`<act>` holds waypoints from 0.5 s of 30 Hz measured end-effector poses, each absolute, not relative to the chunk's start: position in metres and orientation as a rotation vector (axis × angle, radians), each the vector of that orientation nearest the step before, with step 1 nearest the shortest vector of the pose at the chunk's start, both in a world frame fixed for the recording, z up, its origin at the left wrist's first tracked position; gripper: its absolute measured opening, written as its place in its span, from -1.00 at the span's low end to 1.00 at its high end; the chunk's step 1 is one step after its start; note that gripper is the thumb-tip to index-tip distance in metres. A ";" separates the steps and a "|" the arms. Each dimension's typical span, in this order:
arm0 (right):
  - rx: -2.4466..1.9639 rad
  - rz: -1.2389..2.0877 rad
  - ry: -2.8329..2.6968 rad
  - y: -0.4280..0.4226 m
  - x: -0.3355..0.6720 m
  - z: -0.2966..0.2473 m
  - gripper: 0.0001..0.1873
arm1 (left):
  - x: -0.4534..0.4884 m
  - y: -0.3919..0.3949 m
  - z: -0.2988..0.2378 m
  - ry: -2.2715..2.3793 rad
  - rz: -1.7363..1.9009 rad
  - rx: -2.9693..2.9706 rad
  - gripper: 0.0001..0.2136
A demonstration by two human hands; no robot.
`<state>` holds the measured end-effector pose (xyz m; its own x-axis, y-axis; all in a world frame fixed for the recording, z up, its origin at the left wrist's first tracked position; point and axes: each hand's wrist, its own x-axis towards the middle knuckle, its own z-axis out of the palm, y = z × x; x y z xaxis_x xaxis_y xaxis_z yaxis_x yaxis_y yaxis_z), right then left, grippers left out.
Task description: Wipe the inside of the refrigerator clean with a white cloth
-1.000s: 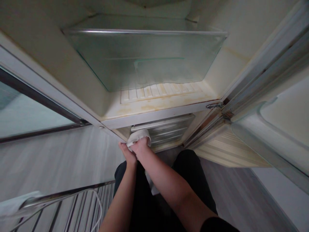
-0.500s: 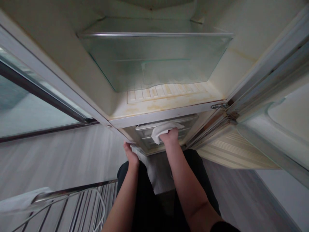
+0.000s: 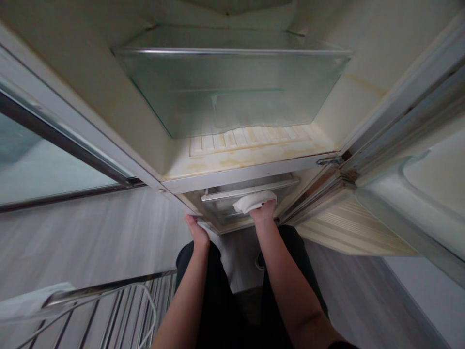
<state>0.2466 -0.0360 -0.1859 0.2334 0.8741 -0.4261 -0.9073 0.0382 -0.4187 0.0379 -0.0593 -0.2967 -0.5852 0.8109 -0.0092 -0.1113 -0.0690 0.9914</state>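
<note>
A white cloth is bunched in my right hand, which reaches into the lower compartment of an open fridge. The cloth lies against the front of a drawer or shelf with a pale rim; my fingers are largely covered by it. My left hand rests at the lower left edge of the fridge body, fingers stretched along it and partly hidden, holding nothing that I can see.
Above is the upper compartment with a glass shelf and a yellow-stained floor. Open doors stand at the right. A metal rack with a pale cable is at lower left, near a glass panel.
My right hand and the cloth have moved slightly right and down across the drawer front. The left hand stays at the fridge's edge.
</note>
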 end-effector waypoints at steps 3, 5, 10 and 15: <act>-0.689 1.361 0.029 -0.054 0.246 -0.190 -0.58 | 0.040 -0.060 -0.294 1.557 1.757 0.719 -0.45; -0.695 1.363 0.007 -0.067 0.247 -0.189 -0.58 | 0.041 -0.060 -0.291 1.555 1.758 0.699 -0.46; -0.737 1.358 0.008 -0.107 0.253 -0.190 -0.65 | 0.047 -0.061 -0.276 1.459 1.774 0.630 -0.44; -0.766 1.390 -0.001 -0.161 0.257 -0.204 -0.70 | 0.044 -0.063 -0.272 1.358 1.768 0.570 -0.42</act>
